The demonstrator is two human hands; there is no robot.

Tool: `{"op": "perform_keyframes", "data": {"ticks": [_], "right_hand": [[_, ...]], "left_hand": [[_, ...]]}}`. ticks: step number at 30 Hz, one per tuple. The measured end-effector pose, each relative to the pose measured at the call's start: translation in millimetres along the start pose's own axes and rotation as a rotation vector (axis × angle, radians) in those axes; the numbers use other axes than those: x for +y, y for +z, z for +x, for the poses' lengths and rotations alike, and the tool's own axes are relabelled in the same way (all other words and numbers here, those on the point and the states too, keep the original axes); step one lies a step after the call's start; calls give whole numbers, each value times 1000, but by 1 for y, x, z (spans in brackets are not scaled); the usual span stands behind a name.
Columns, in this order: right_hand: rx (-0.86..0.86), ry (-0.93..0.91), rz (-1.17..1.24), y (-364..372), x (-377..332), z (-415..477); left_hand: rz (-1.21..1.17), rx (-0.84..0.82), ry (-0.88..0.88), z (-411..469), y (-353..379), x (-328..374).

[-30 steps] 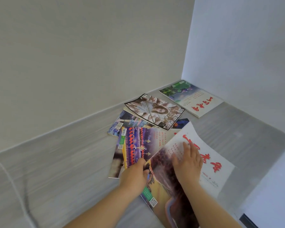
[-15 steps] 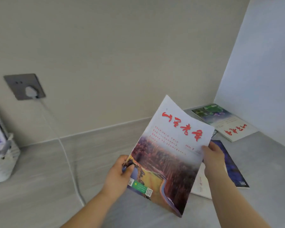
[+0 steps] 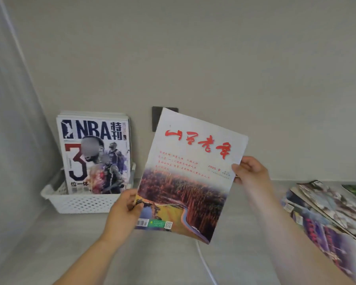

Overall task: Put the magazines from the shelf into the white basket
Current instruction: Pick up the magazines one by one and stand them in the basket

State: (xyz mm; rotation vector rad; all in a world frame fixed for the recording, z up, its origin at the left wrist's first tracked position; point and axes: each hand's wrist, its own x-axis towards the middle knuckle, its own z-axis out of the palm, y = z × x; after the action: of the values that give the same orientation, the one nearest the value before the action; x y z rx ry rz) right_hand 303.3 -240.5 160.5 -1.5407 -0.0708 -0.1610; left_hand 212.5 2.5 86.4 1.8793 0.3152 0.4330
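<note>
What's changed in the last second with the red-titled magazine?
The red-titled magazine with the autumn forest cover was lifted off the shelf pile and carried left, near the white perforated plastic basket. The left hand and right hand, resting on it a second ago, now grip its edges. The other loose magazines still lie on the grey shelf.

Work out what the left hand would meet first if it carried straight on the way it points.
Besides the magazine it grips, the left hand probably meets the back wall, passing just right of the white basket; depth is unclear.
</note>
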Motion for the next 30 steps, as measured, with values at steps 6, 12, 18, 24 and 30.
{"op": "perform_keyframes", "data": {"ticks": [6, 12, 18, 24, 30], "right_hand": [[-139, -89, 8, 122, -11, 3], [-163, -127, 18, 215, -13, 11], [-187, -169, 35, 269, -16, 25], [-203, -138, 24, 294, 2, 40], [-252, -26, -67, 299, 38, 44]], "left_hand": [[31, 216, -7, 48, -105, -22], [-46, 343, -63, 107, -179, -50], [-2, 442, -56, 143, -208, -70], [98, 363, -120, 155, -202, -93], [171, 326, -232, 162, -187, -109]]}}
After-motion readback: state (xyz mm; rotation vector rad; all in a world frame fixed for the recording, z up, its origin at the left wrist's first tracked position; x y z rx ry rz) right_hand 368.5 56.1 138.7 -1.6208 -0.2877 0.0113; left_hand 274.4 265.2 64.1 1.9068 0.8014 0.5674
